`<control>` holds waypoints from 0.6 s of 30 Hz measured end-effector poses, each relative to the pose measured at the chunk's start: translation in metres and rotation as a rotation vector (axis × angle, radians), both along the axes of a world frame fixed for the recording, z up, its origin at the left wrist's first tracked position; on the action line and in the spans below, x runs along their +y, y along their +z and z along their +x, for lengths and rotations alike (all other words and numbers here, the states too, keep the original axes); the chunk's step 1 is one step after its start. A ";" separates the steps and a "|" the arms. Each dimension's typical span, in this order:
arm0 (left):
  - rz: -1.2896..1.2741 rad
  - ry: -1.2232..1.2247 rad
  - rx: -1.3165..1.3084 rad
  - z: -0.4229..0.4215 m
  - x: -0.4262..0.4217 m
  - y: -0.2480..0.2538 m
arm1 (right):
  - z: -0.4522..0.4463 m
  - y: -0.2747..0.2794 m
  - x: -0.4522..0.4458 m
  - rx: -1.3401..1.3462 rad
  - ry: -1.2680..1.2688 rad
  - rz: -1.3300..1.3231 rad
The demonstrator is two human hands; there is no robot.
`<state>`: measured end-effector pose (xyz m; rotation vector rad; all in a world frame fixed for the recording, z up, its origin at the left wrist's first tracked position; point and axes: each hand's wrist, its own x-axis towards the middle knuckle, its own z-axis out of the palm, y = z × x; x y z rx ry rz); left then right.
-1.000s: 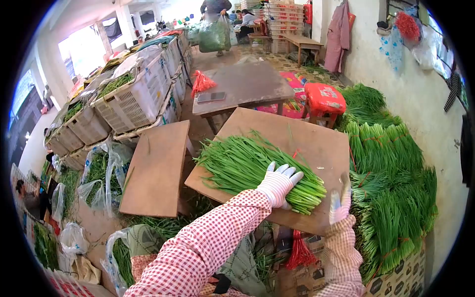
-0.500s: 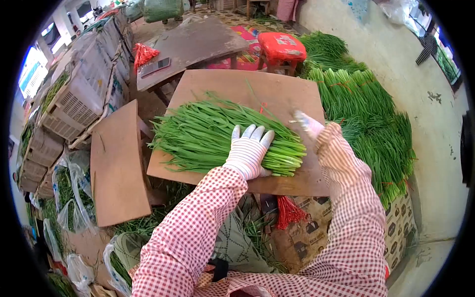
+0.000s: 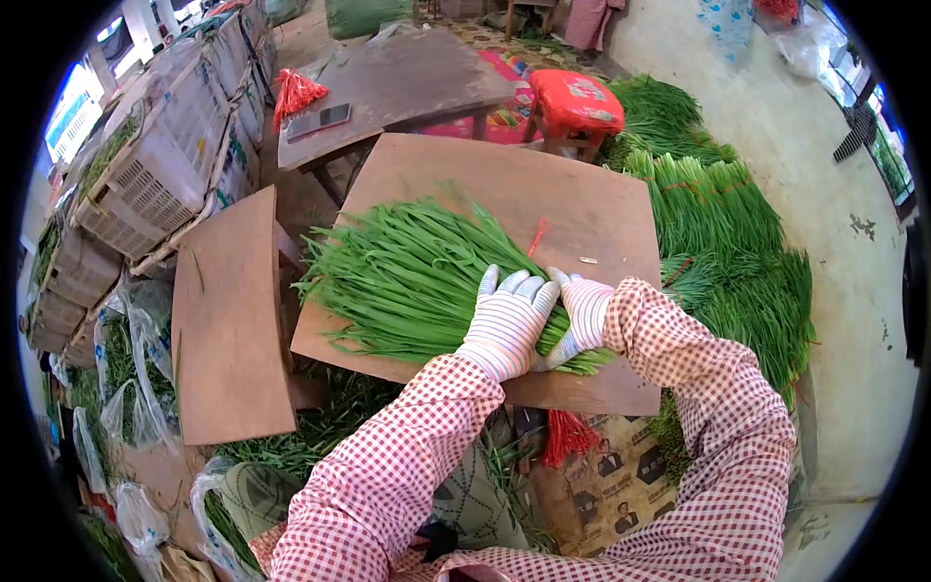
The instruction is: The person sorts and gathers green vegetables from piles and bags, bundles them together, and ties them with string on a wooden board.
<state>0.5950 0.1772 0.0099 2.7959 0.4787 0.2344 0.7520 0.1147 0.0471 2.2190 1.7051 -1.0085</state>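
Note:
A large bunch of garlic chives (image 3: 407,276) lies across a brown board (image 3: 592,213), leaves to the left and pale cut stems to the right. My left hand (image 3: 506,322), in a striped white glove, is wrapped over the bunch toward its stem end. Right beside it, my gloved right hand (image 3: 585,312) grips the stems, the two hands touching or nearly so. A thin red tie (image 3: 538,237) sticks up from the bunch's far side. Whether it runs round underneath is hidden. A small pale scrap (image 3: 588,260) rests on the board behind my right hand.
Tied bunches of chives (image 3: 722,209) are piled at the right by the wall. Behind the board stand a table (image 3: 417,82) with a phone (image 3: 320,120) and a red-covered stool (image 3: 579,102). Plastic crates (image 3: 160,175) and a second board (image 3: 228,320) are at left. Red ties (image 3: 570,436) hang below.
My right hand has come in from the board's right side and closed on the stems beside my left hand. The view has shifted slightly.

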 end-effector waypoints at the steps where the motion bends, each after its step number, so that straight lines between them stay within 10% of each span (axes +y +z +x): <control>1: -0.016 -0.021 -0.023 -0.002 0.001 0.004 | 0.001 -0.004 -0.001 0.031 -0.019 0.053; 7: 0.120 -0.311 0.228 0.007 0.022 0.063 | 0.017 -0.019 0.008 0.190 0.086 0.018; 9: 0.234 -0.369 0.256 0.024 0.052 0.052 | -0.002 0.002 0.010 -0.116 -0.046 -0.122; 18: -0.181 -0.300 0.534 0.047 0.062 0.045 | 0.002 -0.002 -0.007 0.025 -0.003 0.123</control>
